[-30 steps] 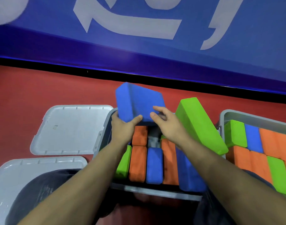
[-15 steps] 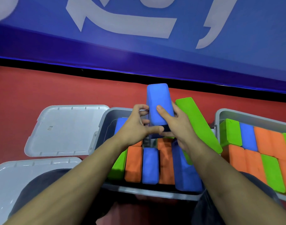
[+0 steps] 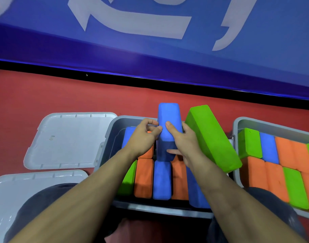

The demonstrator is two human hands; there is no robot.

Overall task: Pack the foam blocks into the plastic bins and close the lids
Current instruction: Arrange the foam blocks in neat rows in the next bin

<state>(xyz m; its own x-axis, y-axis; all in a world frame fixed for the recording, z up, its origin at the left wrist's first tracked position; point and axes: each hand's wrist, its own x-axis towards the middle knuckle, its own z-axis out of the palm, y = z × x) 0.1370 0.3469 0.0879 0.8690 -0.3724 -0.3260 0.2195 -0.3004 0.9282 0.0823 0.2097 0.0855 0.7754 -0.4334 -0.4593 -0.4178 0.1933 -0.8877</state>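
Both hands gripping blue block upright over bin; risking jam against leaning green block beside it, blocking lid.

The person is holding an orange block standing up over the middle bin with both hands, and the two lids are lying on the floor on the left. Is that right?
Not quite. The head view shows the upright foam block is blue, not orange. The left hand and right hand do hold it over the middle bin, and the two lids do lie on the left.
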